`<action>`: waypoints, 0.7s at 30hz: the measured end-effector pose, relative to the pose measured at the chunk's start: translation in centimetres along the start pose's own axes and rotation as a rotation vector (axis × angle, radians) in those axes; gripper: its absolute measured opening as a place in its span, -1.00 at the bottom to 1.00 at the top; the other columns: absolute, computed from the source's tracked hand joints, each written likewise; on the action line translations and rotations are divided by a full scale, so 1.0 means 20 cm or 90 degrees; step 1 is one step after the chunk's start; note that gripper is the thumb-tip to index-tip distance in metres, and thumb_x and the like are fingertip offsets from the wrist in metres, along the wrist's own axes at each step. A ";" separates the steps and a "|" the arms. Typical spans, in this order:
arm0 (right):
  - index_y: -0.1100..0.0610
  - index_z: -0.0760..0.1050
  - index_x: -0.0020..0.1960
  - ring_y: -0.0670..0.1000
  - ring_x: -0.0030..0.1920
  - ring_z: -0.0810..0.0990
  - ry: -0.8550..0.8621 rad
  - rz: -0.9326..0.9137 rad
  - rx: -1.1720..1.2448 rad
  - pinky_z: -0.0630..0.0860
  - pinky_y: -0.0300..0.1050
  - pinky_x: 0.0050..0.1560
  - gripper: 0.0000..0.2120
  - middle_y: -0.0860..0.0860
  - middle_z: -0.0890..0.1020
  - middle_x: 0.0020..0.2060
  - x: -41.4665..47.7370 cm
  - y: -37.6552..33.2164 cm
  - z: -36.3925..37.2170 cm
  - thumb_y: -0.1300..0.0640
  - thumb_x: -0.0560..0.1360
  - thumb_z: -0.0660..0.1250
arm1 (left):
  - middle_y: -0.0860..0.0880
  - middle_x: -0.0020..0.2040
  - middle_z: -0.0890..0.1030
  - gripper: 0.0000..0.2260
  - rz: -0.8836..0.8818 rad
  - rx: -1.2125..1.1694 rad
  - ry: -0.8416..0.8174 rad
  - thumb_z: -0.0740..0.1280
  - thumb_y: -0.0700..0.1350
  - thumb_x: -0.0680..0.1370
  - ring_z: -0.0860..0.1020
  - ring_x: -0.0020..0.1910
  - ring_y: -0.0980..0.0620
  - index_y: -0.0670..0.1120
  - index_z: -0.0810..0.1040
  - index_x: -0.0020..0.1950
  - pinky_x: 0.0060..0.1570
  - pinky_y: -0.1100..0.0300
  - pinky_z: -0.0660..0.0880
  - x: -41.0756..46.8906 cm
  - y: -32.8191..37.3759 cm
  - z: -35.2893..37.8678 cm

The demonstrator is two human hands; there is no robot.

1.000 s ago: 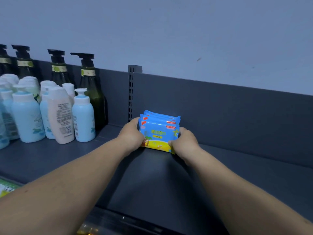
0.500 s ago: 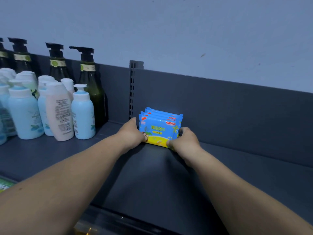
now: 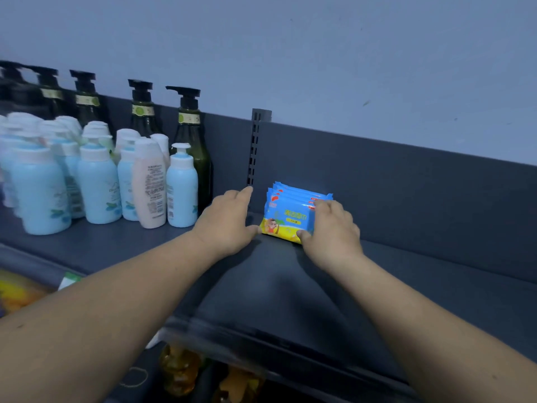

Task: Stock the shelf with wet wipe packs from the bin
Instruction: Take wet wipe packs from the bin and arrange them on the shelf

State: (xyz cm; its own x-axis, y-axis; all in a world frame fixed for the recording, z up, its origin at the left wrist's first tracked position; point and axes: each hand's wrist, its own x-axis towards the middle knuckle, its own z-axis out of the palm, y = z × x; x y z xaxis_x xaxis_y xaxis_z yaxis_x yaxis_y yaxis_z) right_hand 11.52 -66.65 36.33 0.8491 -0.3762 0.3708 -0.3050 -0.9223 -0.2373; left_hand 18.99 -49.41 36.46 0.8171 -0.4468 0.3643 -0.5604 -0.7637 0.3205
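Note:
Several blue and yellow wet wipe packs stand upright in a tight row on the dark grey shelf, close to its back panel. My right hand holds the row at its right end, fingers over the top edge and thumb at the front pack's lower corner. My left hand is just left of the packs with its fingers relaxed, holding nothing; only its thumb side is near the front pack's lower left corner. The bin is out of view.
Light blue and cream lotion bottles and dark green pump bottles fill the shelf to the left. A slotted upright rises behind my left hand. Bare shelf stretches right of the packs. Yellow goods sit on the lower shelf.
The packs went from held between both hands to standing on the shelf. My left hand has let go and drawn slightly left. My right hand stays on them. The view swung left.

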 end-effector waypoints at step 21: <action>0.05 0.18 0.47 0.10 0.41 0.22 -0.044 -0.351 -0.020 0.09 0.05 0.41 -0.44 0.02 0.28 0.41 -0.70 -1.13 0.09 -0.13 0.56 0.22 | -0.06 0.46 0.28 -0.26 -0.036 0.211 0.019 0.33 0.17 0.49 0.27 0.42 -0.09 -0.05 0.10 0.55 0.34 0.01 0.32 -1.00 -0.84 -0.68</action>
State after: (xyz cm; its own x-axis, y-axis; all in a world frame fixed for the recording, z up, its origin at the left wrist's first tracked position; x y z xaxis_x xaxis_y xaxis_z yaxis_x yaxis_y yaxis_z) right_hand 7.33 -40.35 35.01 0.9125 0.1690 0.3726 0.1809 -0.9835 0.0030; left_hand 10.26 -21.36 35.65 0.8382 -0.3896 0.3816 -0.4362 -0.8990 0.0402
